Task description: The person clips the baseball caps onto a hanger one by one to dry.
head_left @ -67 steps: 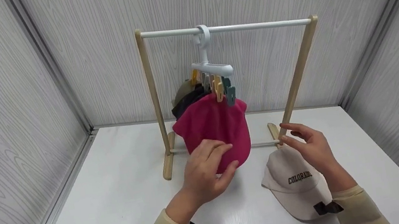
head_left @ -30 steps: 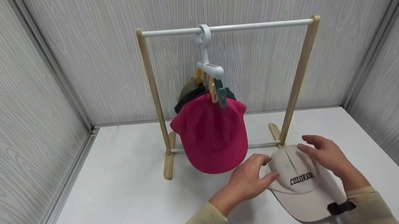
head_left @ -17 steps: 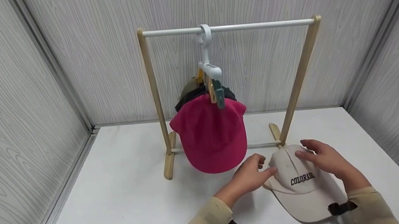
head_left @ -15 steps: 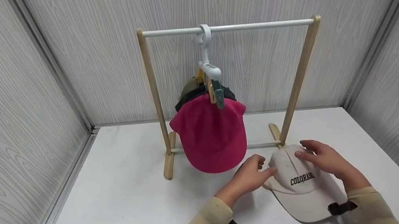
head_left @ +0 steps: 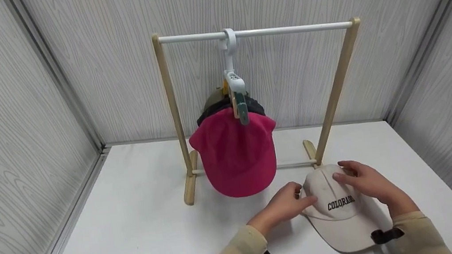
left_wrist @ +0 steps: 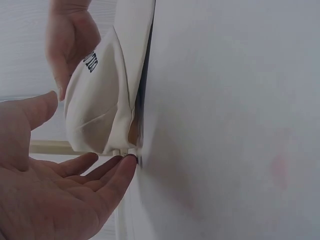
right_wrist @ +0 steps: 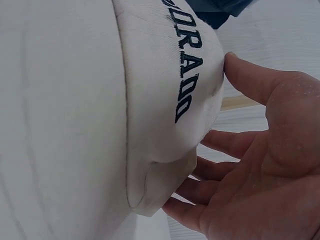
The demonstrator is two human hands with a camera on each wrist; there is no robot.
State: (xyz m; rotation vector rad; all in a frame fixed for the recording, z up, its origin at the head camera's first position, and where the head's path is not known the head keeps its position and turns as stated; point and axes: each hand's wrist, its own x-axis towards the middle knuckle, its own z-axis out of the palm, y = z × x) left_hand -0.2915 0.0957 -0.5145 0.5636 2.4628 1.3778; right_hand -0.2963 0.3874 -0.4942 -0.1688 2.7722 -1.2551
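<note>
A beige baseball cap [head_left: 333, 200] lettered COLORADO lies crown up on the white table, brim toward the front. My left hand [head_left: 286, 203] is at the cap's left side. In the left wrist view its fingertips [left_wrist: 127, 162] reach low to the cap's back edge, the thumb standing off the crown. On the other side, my right hand [head_left: 364, 180] has its thumb at the crown; in the right wrist view its fingers [right_wrist: 187, 212] lie spread along the cap's lower edge. A pink cap [head_left: 237, 154] hangs from clips [head_left: 242, 111] behind.
The pink cap's white hanger [head_left: 233, 82] hooks over the top bar [head_left: 283, 29] of a wooden-legged rack. Behind the pink cap hang a black cap [head_left: 210, 110] and an olive cap [head_left: 213, 97]. The rack's right foot [head_left: 311, 150] stands just behind the beige cap. Pale walls enclose the table.
My left hand has left the pink cap and come right to the beige cap. My right hand has lowered to the cap's side. The hanger has swivelled, now nearly end-on.
</note>
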